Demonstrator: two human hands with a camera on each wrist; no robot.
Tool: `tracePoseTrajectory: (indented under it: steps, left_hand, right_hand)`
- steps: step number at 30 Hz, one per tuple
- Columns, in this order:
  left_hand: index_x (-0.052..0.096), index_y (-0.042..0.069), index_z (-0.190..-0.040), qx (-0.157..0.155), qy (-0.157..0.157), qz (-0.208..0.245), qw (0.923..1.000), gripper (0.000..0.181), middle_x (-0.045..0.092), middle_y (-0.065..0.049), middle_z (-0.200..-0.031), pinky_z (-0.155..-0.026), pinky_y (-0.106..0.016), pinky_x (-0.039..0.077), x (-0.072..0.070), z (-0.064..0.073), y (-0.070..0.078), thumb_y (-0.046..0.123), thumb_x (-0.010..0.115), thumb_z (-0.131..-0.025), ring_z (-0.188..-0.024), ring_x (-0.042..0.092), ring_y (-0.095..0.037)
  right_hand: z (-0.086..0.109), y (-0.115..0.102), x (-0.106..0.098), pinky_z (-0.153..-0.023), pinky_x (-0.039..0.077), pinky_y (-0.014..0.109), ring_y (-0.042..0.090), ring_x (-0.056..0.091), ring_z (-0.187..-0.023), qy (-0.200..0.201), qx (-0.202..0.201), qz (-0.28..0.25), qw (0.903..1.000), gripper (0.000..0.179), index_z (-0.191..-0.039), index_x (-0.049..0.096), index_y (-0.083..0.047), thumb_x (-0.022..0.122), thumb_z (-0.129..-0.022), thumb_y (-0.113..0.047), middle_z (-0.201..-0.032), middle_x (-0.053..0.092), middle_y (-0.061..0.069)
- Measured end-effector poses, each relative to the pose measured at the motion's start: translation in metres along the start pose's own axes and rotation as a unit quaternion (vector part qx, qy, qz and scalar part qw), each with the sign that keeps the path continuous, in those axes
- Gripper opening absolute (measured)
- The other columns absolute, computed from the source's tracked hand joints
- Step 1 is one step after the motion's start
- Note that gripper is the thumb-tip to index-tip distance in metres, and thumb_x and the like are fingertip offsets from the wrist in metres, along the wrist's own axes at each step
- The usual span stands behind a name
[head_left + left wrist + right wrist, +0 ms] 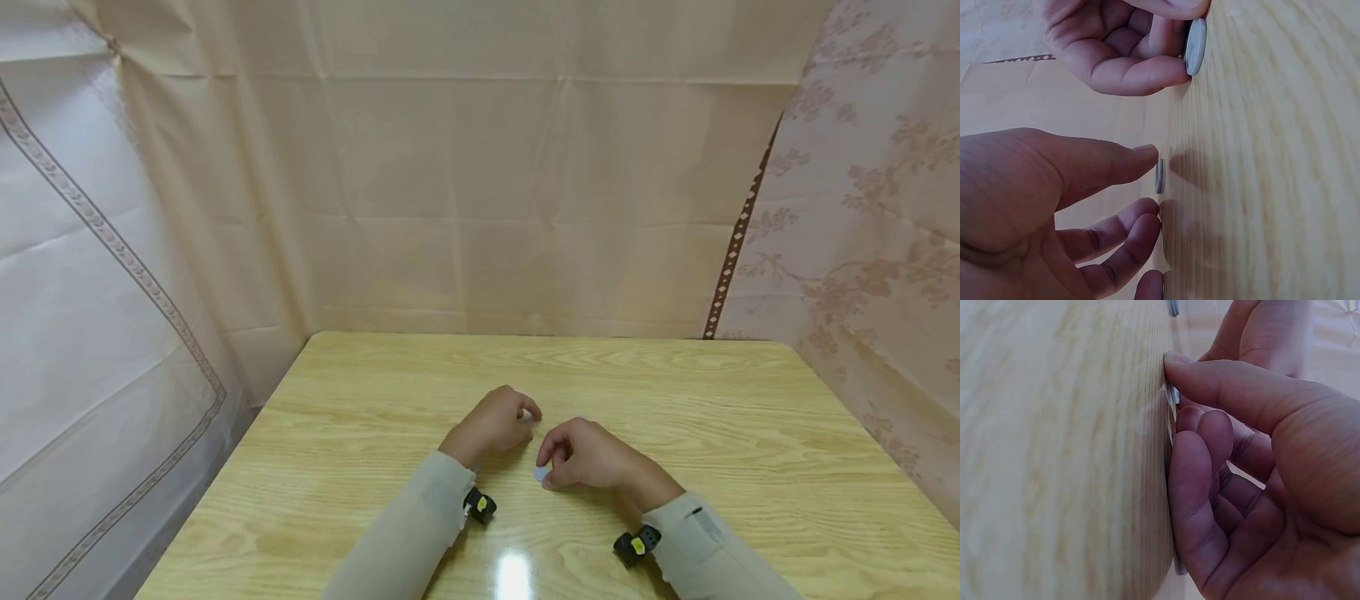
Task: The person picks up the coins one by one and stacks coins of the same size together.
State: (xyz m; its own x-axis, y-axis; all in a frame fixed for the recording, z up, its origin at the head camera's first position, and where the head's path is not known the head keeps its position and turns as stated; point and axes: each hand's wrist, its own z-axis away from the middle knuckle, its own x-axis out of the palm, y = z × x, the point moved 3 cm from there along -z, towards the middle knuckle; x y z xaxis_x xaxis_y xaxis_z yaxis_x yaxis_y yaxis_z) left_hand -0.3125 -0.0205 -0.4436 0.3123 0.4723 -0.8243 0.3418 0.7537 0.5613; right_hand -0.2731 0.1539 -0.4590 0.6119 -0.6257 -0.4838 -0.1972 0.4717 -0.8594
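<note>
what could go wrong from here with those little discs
The thin, round, pale grey disc at the person's right grip might slip: it seems held just by thumb and fingertip, at its edges. The left grip is close to the right one, so they might bump and jolt a disc. Another thin grey disc, mostly hidden beside the right grip's fingers, could get nudged across the yellowish wood-grain table.

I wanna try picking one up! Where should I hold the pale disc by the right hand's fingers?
Probably best to pinch the pale disc by opposite edges of its round rim, coming down from above. It's thin and looks nearly flat against the table, so getting underneath seems hard. The right hand is at its edge too.
</note>
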Motion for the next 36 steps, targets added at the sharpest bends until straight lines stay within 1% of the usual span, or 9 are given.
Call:
tracePoseTrajectory:
  steps: [2,5,7,9,11,14,21,28,36]
  left_hand:
    - [0.074,0.013,-0.126,0.001,-0.002,0.002,1.0,0.036,0.072,-0.007,-0.123,-0.082,-0.029,0.055,0.0008,-0.0005,-0.0005,0.007,0.076,-0.091,-0.084,0.065,-0.014]
    - [0.073,0.01,-0.128,0.001,-0.006,0.009,0.9999,0.037,0.074,-0.005,-0.109,-0.066,-0.023,0.048,0.0018,-0.0013,-0.0009,0.006,0.075,-0.091,-0.061,0.05,-0.009]
    - [0.074,0.009,-0.125,0.0,-0.006,0.014,0.9999,0.034,0.073,-0.002,-0.102,-0.06,-0.022,0.043,0.0019,-0.0015,-0.0007,0.005,0.074,-0.091,-0.053,0.043,-0.009]
    - [0.076,0.009,-0.122,0.0,-0.005,0.018,0.9998,0.031,0.072,-0.001,-0.099,-0.057,-0.022,0.041,0.0016,-0.0013,-0.0005,0.005,0.074,-0.091,-0.051,0.04,-0.008]
    - [0.076,0.009,-0.121,0.0,-0.003,0.02,0.9998,0.03,0.071,0.0,-0.1,-0.057,-0.022,0.04,0.0009,-0.0009,-0.0002,0.005,0.074,-0.091,-0.052,0.04,-0.008]
    - [0.076,0.009,-0.121,-0.001,-0.003,0.023,0.9997,0.031,0.071,-0.002,-0.095,-0.056,-0.022,0.04,0.0003,-0.0005,0.0001,0.004,0.075,-0.091,-0.054,0.043,-0.009]
    - [0.074,0.009,-0.124,-0.017,0.002,0.027,0.9995,0.033,0.066,0.003,-0.089,-0.06,-0.022,0.046,0.0,0.0002,-0.0005,0.003,0.075,-0.092,-0.066,0.053,-0.01]
    - [0.077,0.009,-0.115,-0.027,0.012,0.028,0.9992,0.025,0.065,0.004,-0.085,-0.062,-0.023,0.045,0.0001,0.0,-0.0013,0.004,0.076,-0.09,-0.066,0.052,-0.011]
    - [0.079,0.012,-0.102,-0.027,0.028,0.002,0.9992,0.014,0.067,0.005,-0.088,-0.069,-0.027,0.049,-0.0004,-0.0014,-0.0027,0.009,0.081,-0.088,-0.076,0.057,-0.011]
  right_hand:
    - [0.0002,0.0001,0.0,-0.047,0.038,0.026,0.01,0.041,-0.05,0.0,0.0,-0.002,1.0,0.017,-0.099,0.073,-0.006,0.083,-0.086,-0.01,-0.065,0.058,0.001]
    - [0.0003,0.0001,-0.0002,-0.046,0.037,0.025,0.01,0.042,-0.05,0.0,-0.002,0.0,1.0,0.016,-0.099,0.073,-0.006,0.083,-0.087,-0.01,-0.066,0.059,0.001]
    - [0.0002,0.0002,-0.0003,-0.047,0.038,0.025,0.01,0.043,-0.05,0.001,-0.002,0.003,1.0,0.016,-0.099,0.073,-0.006,0.083,-0.087,-0.01,-0.066,0.059,0.001]
    - [0.0,0.0003,-0.0003,-0.047,0.039,0.025,0.01,0.044,-0.051,0.001,-0.003,0.006,1.0,0.016,-0.099,0.073,-0.007,0.083,-0.087,-0.01,-0.066,0.06,0.001]
    - [-0.0002,0.0005,-0.0004,-0.048,0.039,0.025,0.01,0.044,-0.052,0.002,-0.003,0.007,1.0,0.016,-0.099,0.074,-0.007,0.083,-0.087,-0.01,-0.066,0.06,0.001]
    - [-0.0004,0.0008,-0.0005,-0.048,0.04,0.025,0.01,0.045,-0.052,0.003,-0.004,0.01,0.9999,0.016,-0.099,0.074,-0.007,0.083,-0.087,-0.011,-0.066,0.06,0.0]
    - [-0.0007,0.0012,-0.0004,-0.049,0.039,0.025,0.01,0.044,-0.052,0.002,-0.004,0.008,1.0,0.015,-0.098,0.074,-0.006,0.083,-0.086,-0.01,-0.066,0.059,0.0]
    - [-0.0002,0.001,-0.0004,-0.049,0.038,0.025,0.011,0.043,-0.052,0.003,-0.001,-0.003,1.0,0.017,-0.098,0.074,-0.006,0.084,-0.086,-0.011,-0.065,0.057,0.001]
    - [0.0001,0.0,-0.0002,-0.049,0.039,0.026,0.011,0.044,-0.052,0.001,-0.002,0.0,1.0,0.016,-0.099,0.073,-0.006,0.083,-0.086,-0.01,-0.066,0.059,0.001]
